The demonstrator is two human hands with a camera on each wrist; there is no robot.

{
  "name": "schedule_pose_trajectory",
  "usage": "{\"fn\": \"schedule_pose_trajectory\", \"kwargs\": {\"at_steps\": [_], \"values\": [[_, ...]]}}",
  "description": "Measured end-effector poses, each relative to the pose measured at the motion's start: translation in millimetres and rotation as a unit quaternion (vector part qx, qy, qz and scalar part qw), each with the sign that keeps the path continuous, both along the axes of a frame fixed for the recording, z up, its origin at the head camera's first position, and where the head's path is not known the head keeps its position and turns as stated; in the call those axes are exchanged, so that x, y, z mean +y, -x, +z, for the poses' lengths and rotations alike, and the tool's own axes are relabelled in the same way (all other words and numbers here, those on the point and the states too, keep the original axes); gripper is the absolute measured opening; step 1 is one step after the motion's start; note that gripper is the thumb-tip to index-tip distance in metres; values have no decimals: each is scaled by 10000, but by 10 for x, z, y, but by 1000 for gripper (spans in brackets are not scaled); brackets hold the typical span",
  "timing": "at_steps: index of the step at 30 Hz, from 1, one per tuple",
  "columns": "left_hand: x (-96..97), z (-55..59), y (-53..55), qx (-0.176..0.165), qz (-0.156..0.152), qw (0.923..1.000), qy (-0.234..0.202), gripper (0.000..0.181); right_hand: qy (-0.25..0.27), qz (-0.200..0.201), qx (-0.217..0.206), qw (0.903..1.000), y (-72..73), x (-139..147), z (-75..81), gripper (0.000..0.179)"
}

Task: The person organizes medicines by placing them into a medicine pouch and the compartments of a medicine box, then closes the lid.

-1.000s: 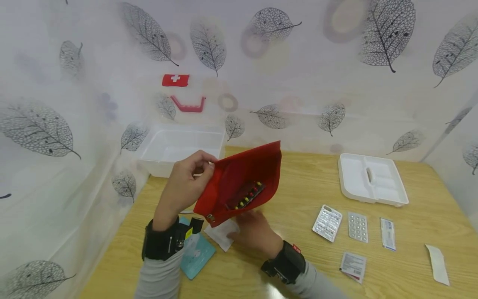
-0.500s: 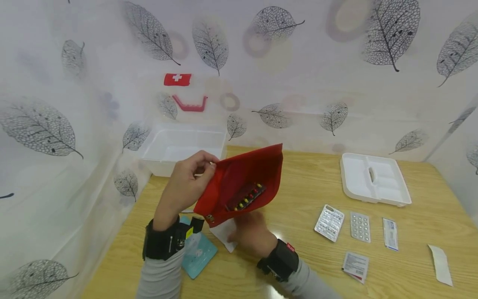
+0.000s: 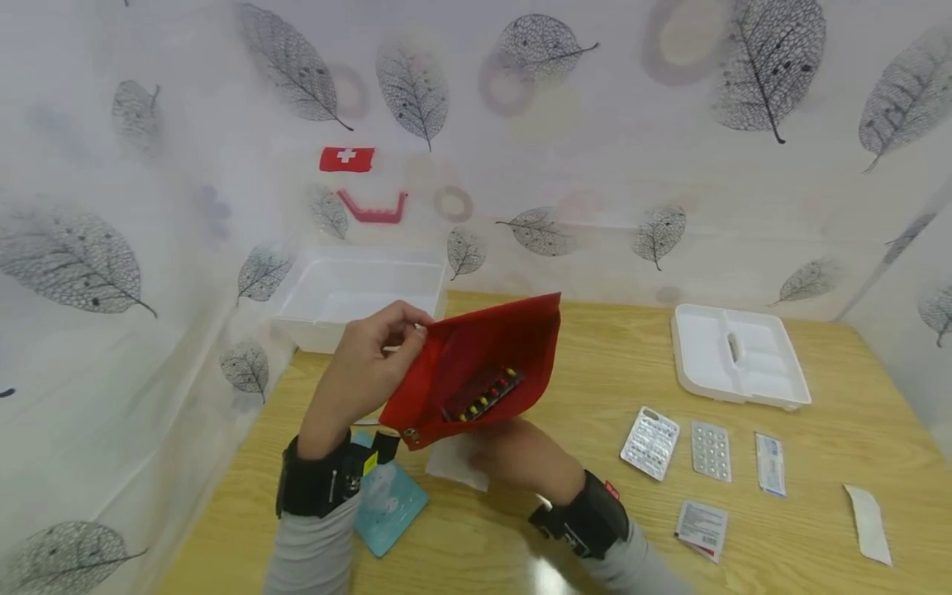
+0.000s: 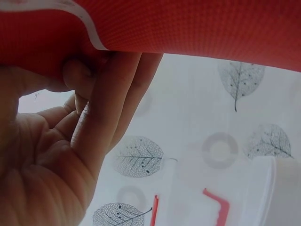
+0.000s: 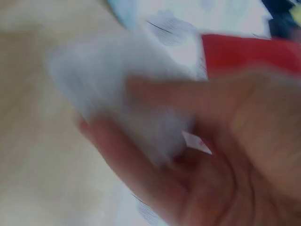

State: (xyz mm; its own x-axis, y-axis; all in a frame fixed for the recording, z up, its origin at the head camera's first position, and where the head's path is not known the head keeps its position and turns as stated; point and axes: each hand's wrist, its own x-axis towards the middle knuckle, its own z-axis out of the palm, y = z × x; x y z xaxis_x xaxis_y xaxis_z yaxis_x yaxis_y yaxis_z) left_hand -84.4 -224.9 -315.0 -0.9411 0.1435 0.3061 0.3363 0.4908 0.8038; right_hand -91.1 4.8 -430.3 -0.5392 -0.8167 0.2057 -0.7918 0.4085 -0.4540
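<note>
My left hand (image 3: pixel 364 364) pinches the upper left edge of an open red fabric pouch (image 3: pixel 464 343), held tilted above the table. Inside the pouch lies a blister strip of red and yellow capsules (image 3: pixel 487 397). Below the pouch, my right hand (image 3: pixel 531 459) holds a flat white square packet (image 3: pixel 452 464); the pouch hides part of that hand. In the right wrist view, blurred, the packet (image 5: pixel 99 70) sits between thumb and fingers. The left wrist view has the left fingers and thumb at the edge of the red fabric (image 4: pixel 188 28).
A teal packet (image 3: pixel 394 508) lies beside the left wrist. On the right are two blister packs (image 3: pixel 650 444) (image 3: pixel 711 451), a narrow sachet (image 3: pixel 770 464), a printed sachet (image 3: pixel 702 529) and a white strip (image 3: pixel 868 525). A white box (image 3: pixel 357 285) and divided tray (image 3: pixel 744 355) stand behind.
The right hand and white packet have shifted slightly right, and the packet has turned under the pouch. The pouch's far right corner has dropped a little; the left hand keeps its hold.
</note>
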Motion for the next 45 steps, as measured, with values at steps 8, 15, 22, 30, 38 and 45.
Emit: {"fn": "schedule_pose_trajectory", "kwargs": {"at_steps": [8, 15, 22, 30, 38, 45], "values": [[-4, 3, 62, 93, -255, 9996, 83, 15, -553, 284, -1367, 9887, -43, 338, 713, 10], [26, -8, 167, 215, -490, 9981, 299, 15, 263, -801, -847, 9928, -184, 990, 1165, 16], [49, -33, 196, 195, -696, 9962, 490, 14, 2297, -1659, 1361, 9493, -298, 1251, 1377, 35], [-5, -56, 143, -18, -808, 9950, 584, 14, 2707, -1299, 1652, 9394, -327, 948, 1273, 26], [43, -78, 92, -308, -995, 9935, 467, 13, 1635, -1199, 979, 9743, -195, 491, 959, 32], [102, -63, 125, -203, -1175, 9916, 503, 13, 870, -990, 598, 9895, -83, 419, 869, 23]]}}
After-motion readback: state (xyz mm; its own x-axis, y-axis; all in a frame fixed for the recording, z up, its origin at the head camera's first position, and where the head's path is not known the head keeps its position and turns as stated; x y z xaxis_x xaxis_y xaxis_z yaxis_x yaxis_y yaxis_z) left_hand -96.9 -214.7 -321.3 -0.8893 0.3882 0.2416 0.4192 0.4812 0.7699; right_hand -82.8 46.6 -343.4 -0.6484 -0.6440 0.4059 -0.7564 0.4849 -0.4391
